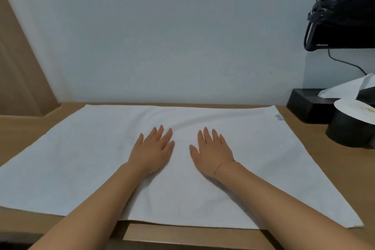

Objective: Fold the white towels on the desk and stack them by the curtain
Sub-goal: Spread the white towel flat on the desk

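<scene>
Here, the left hand [151, 152] and right hand [212, 153] rest flat, fingers straight, seemingly pressing the towel [81, 168] beneath.

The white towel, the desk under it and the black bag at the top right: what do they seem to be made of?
The white rectangular towel looks like soft matte woven cotton or terry: it shows gentle wrinkles and a sewn label at one corner. The light brown desk appears to be smooth wood or wood-look laminate with faint grain. The black crinkled bag seems to be thin glossy plastic, with bright creased highlights.

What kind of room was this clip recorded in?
Probably a hotel room: a white towel spread on a wooden desk against the wall, a black tissue box, and a wall-mounted TV.
</scene>
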The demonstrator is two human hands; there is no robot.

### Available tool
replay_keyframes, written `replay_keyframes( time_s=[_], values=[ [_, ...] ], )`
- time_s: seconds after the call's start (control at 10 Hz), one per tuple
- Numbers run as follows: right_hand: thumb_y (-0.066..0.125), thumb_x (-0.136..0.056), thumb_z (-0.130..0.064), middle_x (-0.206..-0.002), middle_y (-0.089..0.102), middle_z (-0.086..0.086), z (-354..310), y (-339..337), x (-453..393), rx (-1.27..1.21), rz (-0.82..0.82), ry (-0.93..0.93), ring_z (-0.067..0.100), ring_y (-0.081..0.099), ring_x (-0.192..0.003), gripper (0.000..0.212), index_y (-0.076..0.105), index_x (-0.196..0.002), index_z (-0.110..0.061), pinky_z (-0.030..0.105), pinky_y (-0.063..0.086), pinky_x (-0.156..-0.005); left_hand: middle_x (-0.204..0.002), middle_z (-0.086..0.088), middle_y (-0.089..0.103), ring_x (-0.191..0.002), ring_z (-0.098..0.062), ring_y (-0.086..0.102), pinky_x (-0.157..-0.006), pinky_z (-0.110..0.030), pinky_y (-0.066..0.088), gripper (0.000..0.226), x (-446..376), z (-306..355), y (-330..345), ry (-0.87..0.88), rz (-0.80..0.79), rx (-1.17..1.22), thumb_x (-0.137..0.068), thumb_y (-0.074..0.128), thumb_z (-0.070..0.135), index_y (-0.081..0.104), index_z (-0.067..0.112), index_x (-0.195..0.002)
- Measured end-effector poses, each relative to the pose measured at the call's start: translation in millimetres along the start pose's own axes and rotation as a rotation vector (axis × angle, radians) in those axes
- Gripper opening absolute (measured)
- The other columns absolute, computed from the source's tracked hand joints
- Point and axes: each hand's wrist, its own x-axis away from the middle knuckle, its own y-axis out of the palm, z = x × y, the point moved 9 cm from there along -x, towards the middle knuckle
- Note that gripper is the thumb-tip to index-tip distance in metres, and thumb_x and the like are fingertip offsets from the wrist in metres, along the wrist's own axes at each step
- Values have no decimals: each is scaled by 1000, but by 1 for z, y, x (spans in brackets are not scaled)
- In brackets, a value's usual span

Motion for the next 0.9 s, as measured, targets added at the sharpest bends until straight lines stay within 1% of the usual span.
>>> replay_keyframes(
  time_s=[0.1, 0.2, 0.3, 0.4, 0.6, 0.7, 0.8, 0.9],
  values=[
    [9, -105, -37, -163, -6, 7, -29, -8, -11, -18, 38, -76, 23, -8, -149, 59, 2, -154, -5, 40, -5, -121, -164, 2, 1, -151, -12, -5, -122, -40, -4, 58, -1, 2, -1, -27, 28, 92, -105, 12, 40, -11, 25, -155],
    [9, -105, -36, -163, -6, 3, -47, 0, -18, -43, 47, -138, 19, -6, -150, 57, 0, -154, -9, 37, -5, -121, -164, -2, 7, -151, -13, -1, -121, -38, -3, 57, 3, -4, -3, -37, 43, 153, -106, 13, 34, -8, 17, -156],
    [10, -104, -38, -163, -6, 4, -42, 5, -18, -51, 55, -124, 18, -5, -150, 58, -1, -154, -11, 36, -4, -121, -164, 0, -4, -151, -15, -4, -121, -40, -2, 54, 8, -30, -7, -57, 27, 10, -107, 12, 33, 2, 18, -157],
    [10, -104, -40, -162, -7, 4, -41, 4, -15, -38, 53, -124, 18, -6, -150, 59, -2, -155, -11, 35, -3, -121, -165, -1, -3, -151, -17, -3, -121, -39, 1, 53, 21, -78, -16, -149, 48, -19, -106, 14, 33, 5, 18, -157],
    [9, -104, -40, -162, -8, 3, -40, 6, -18, -17, 54, -120, 17, -6, -150, 59, -3, -155, -12, 35, -3, -121, -164, 0, -5, -151, -18, -3, -121, -42, 1, 54, 61, -182, -31, -295, 38, -62, -106, 11, 36, 3, 20, -157],
    [9, -104, -40, -162, -8, 2, -41, 8, -19, -17, 50, -122, 17, -6, -150, 59, -3, -155, -12, 34, -4, -121, -164, -1, -9, -151, -19, -7, -121, -45, 0, 54, 78, -233, -34, -377, -20, -124, -106, 8, 36, 0, 21, -157],
    [9, -104, -40, -162, -8, 2, -41, 9, -19, -19, 48, -120, 17, -6, -149, 59, -3, -155, -13, 34, -4, -120, -164, -5, -11, -150, -26, -10, -121, -51, 4, 52, 93, -272, -36, -435, -60, -237, -107, 9, 28, 1, 17, -157],
    [9, -103, -40, -162, -8, 2, -41, 8, -19, -30, 50, -120, 17, -6, -150, 59, -2, -155, -13, 34, -3, -121, -163, -8, -12, -150, -32, -9, -118, -57, 12, 52, 106, -281, -40, -488, -73, -353, -107, 16, 20, 2, 13, -156]
  ],
)
